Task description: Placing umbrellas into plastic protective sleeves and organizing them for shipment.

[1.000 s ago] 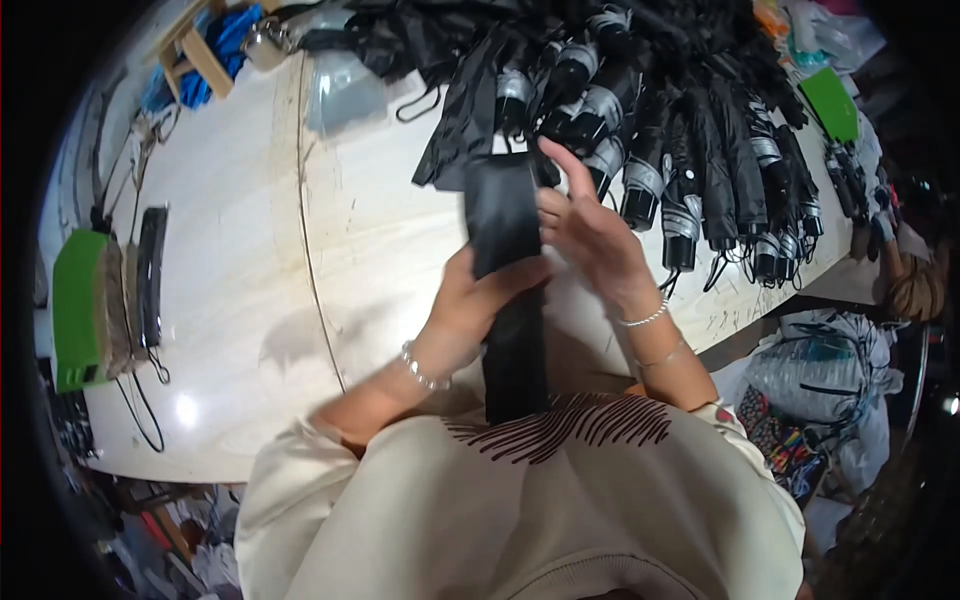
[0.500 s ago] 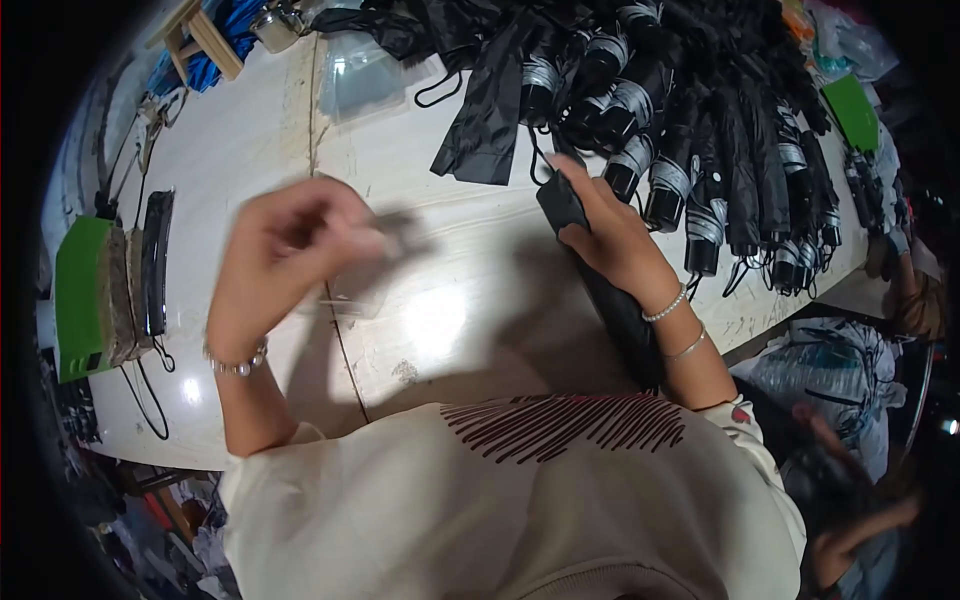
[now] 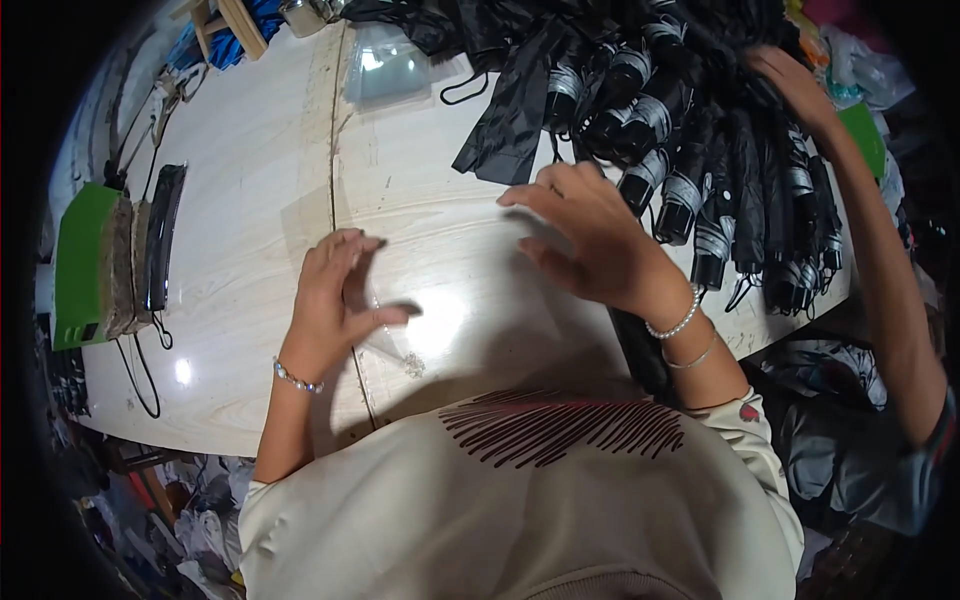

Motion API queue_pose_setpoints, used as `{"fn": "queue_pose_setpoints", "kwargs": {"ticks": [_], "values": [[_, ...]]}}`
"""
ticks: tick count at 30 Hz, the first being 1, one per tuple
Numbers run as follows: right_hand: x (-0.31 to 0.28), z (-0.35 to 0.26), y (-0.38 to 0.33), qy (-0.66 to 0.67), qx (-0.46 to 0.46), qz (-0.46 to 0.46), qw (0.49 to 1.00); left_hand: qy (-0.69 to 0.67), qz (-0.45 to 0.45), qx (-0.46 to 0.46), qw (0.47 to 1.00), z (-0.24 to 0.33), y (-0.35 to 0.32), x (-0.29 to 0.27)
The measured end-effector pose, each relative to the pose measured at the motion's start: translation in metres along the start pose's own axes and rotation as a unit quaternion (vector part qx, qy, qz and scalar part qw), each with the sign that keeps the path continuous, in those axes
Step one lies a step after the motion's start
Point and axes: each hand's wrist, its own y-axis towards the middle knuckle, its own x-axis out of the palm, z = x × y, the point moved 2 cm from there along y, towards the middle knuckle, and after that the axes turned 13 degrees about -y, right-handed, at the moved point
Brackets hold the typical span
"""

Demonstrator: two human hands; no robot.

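My left hand point(image 3: 335, 295) is open just above the white table, thumb and fingers apart and nothing visible between them. Under and beside its fingers lies what looks like a faint clear plastic sleeve point(image 3: 308, 222). My right hand point(image 3: 595, 240) is open too, its fingers spread and curved over the table near the umbrella pile. A long black folded umbrella point(image 3: 640, 355) lies beneath my right wrist and forearm, partly hidden by them. Beyond that hand are a flat black fabric cover point(image 3: 508, 135) and several black folded umbrellas point(image 3: 645, 175) with silvery bands.
Another person's hand point(image 3: 790, 80) reaches from the right onto the umbrella pile. A stack of clear plastic sleeves point(image 3: 388, 68) lies at the back. On the left stand a green box point(image 3: 82, 265) and a sleeved black umbrella point(image 3: 165, 240). A wooden stool point(image 3: 235, 28) is at the far left.
My right hand has let go of the black umbrella's upper end and spread its fingers. My left hand has moved right and opened. Another person's arm has come in from the right.
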Motion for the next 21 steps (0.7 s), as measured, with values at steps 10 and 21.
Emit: {"fn": "queue_pose_setpoints", "kwargs": {"ticks": [10,21], "values": [[0.027,0.013,-0.021,0.204,-0.025,-0.042,0.978,-0.006,-0.081,0.044,0.996,-0.031,-0.055,-0.002],[0.054,-0.003,0.072,0.346,-0.025,-0.023,0.938,-0.239,0.099,0.202,0.945,0.058,0.089,0.015]]}}
